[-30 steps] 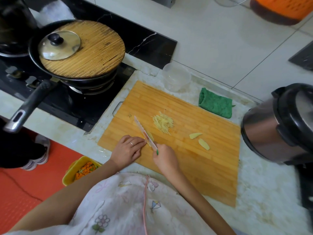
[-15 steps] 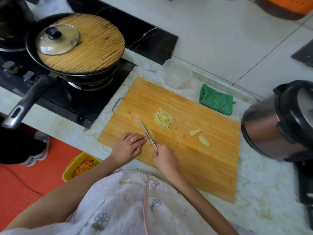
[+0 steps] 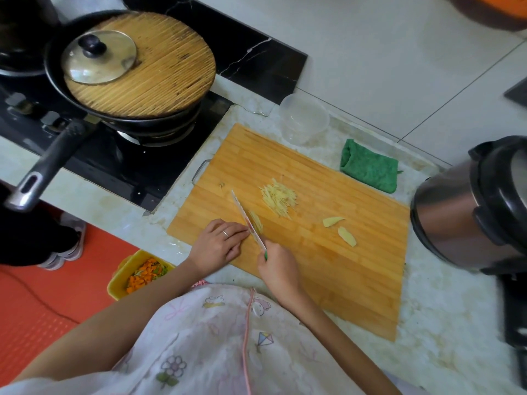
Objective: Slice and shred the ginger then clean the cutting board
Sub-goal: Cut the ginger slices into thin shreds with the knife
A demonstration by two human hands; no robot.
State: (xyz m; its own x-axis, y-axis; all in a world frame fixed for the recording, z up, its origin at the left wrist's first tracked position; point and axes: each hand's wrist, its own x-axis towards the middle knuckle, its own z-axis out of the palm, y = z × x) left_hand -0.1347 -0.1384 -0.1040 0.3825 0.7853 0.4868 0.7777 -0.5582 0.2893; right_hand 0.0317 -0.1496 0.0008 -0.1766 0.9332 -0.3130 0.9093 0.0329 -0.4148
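Pale mottled stone surface, stained in places, set against a wall of large white tiles; red ribbed floor mat below. Black glass stove at left carries a dark pan covered by a round slatted bamboo mat, with a small glass lid with a black knob on top. Rectangular bamboo cutting board, striped grain, metal handle on the stove side. On it: a loose heap of thin ginger shreds near the centre, two flat ginger slices to the right of it, and a ginger piece lying against the knife. The right hand has its fingers wrapped round the green knife handle, the narrow blade pointing away across the board. The left hand rests on the board, fingers nearly straight and close together, tips at the blade's flat; cannot tell whether ginger lies under them. Behind the board: clear plastic tub and a folded green terry cloth. Steel-bodied cooker with a black lid at right. Yellow bin of orange scraps on the floor.
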